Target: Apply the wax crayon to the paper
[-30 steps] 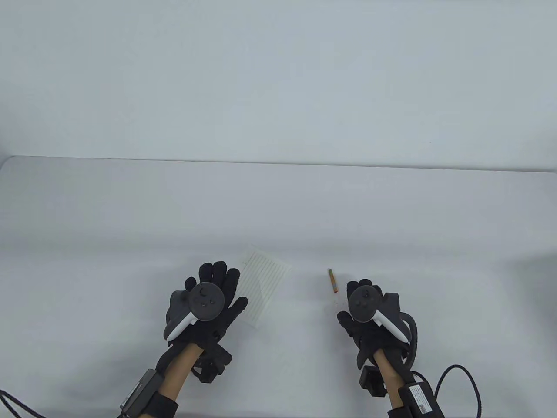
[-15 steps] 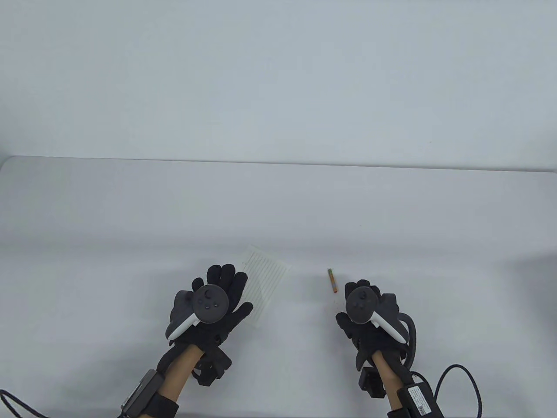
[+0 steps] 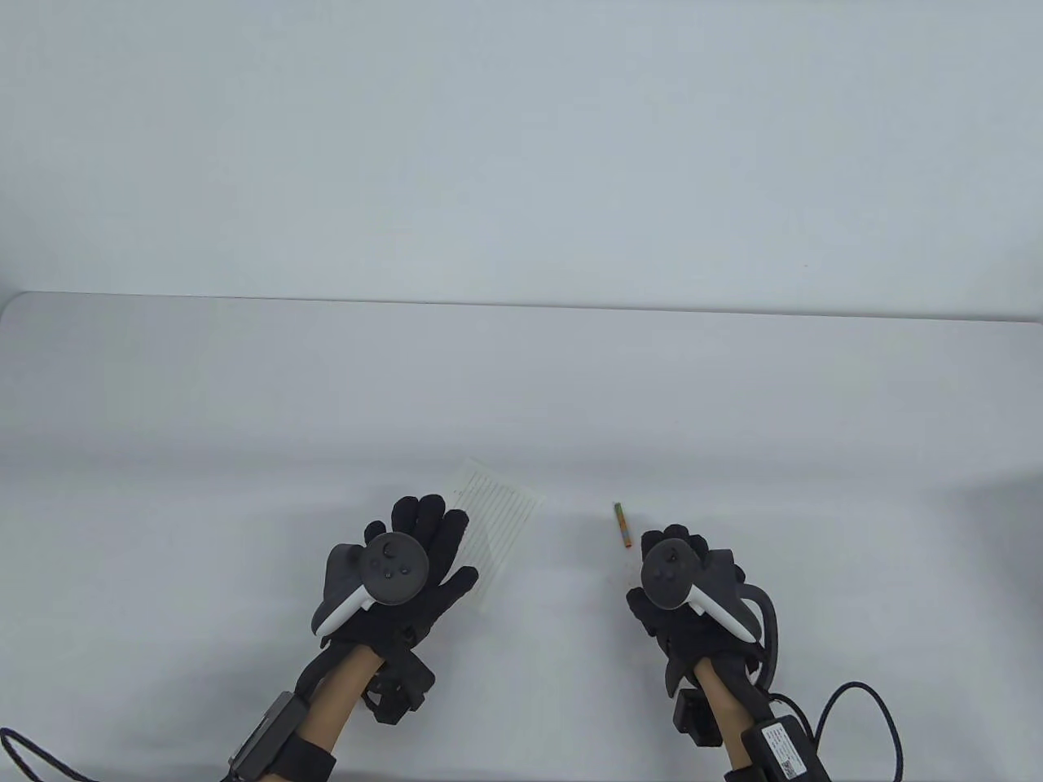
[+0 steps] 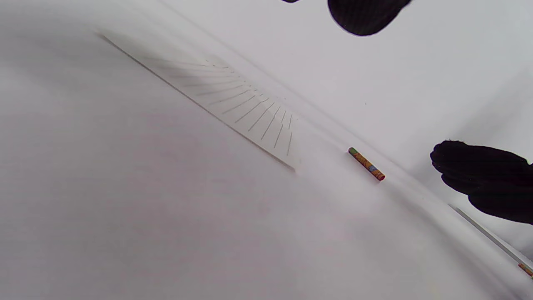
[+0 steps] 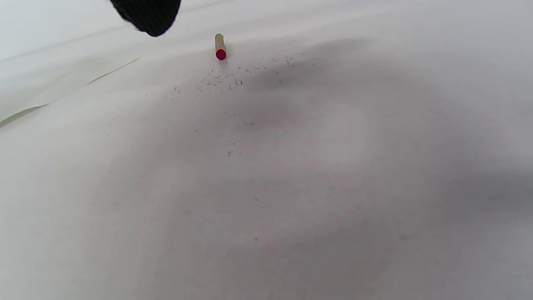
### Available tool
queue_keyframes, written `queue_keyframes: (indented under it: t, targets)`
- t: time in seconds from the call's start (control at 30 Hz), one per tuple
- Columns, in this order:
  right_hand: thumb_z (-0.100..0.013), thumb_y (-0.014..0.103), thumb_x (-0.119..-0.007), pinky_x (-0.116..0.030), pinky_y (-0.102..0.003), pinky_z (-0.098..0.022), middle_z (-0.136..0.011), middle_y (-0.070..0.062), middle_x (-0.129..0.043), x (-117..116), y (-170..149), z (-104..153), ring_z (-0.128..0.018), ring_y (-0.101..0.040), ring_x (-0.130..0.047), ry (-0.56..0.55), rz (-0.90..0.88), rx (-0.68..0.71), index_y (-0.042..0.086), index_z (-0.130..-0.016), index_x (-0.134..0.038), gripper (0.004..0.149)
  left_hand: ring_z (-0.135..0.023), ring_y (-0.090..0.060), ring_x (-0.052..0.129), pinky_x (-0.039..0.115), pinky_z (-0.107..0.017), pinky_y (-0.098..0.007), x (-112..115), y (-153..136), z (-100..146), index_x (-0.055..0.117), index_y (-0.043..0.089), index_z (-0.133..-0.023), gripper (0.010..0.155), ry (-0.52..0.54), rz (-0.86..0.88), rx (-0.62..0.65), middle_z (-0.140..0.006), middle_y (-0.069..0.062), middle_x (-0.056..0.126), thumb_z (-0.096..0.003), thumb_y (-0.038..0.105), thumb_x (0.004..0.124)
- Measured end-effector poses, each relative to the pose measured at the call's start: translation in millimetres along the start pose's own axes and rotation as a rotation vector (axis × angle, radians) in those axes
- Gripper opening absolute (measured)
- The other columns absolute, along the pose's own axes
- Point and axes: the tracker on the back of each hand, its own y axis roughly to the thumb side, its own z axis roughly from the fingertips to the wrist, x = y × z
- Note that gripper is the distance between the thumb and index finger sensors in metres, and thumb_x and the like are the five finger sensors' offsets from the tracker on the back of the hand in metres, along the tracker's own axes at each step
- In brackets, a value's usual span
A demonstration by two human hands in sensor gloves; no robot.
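Note:
A small sheet of lined paper (image 3: 505,505) lies flat on the white table, turned at an angle. My left hand (image 3: 424,529) is spread flat and empty over the paper's near left part; I cannot tell whether it touches. A short crayon in a multicoloured wrapper (image 3: 623,524) lies to the right of the paper. My right hand (image 3: 675,544) is just right of and nearer than the crayon, fingers loosely curled, holding nothing. The left wrist view shows the paper (image 4: 233,100), the crayon (image 4: 366,163) and my right hand (image 4: 483,179). The right wrist view shows the crayon's red end (image 5: 220,47).
Small crayon crumbs (image 5: 233,79) are scattered on the table (image 3: 521,391) just in front of the crayon. The table's far edge (image 3: 521,305) meets a plain white wall. Cables (image 3: 864,717) trail from my right wrist at the near edge.
My left hand has slid a little to the right, further over the paper. My right hand has shifted slightly left and nearer. The paper and the crayon have not moved.

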Motion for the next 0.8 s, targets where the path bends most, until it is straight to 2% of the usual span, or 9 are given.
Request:
queue_keyframes:
  t: [0.43,0.8]
  targets:
    - [-0.059,0.043,-0.06,-0.02,-0.07,-0.069,-0.114,-0.009,-0.001,-3.3,2.3,-1.6,-0.106,-0.035,-0.01,0.015,0.014,0.0,0.02,-0.109,-0.01,0.074,-0.107,-0.025,-0.017,-0.013,-0.068,-0.054,-17.3,-7.0,4.1,0.014,0.031,-0.12,0.073,0.069,0.014,-0.029,-0.122,0.002,-0.006,-0.062,0.053,0.053]
    - [-0.059,0.043,-0.059,-0.02,-0.07,-0.069,-0.114,-0.009,-0.001,-2.9,4.4,-2.7,-0.106,-0.036,-0.01,0.028,0.001,0.029,0.02,-0.109,-0.01,0.074,-0.108,-0.023,-0.019,-0.015,-0.069,-0.053,-52.6,6.5,-3.8,0.013,0.034,-0.119,0.073,0.152,0.037,-0.042,-0.122,0.005,-0.009,-0.0618,0.053,0.054]
